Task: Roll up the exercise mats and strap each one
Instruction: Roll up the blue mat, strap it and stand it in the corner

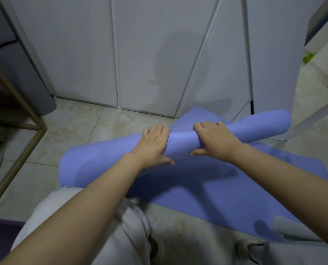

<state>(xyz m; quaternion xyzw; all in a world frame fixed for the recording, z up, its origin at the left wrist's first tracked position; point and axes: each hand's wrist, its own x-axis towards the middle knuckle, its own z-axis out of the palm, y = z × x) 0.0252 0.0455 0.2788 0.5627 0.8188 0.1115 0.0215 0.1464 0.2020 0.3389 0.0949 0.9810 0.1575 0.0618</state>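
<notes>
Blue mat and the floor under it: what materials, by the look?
The mat: probably soft foam, matte blue; it curls into a roll and pinches in where the left hand and right hand grip it. The floor: slightly glossy beige tile with veining and straight joints; ceramic or stone, cannot tell.

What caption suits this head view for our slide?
Left hand and right hand grip the half-rolled blue mat on tiles.

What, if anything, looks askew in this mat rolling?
The mat roll is uneven: squeezed thin where the left hand and right hand grip it, but flaring wide and loose at its left end, so it looks cone-shaped.
</notes>
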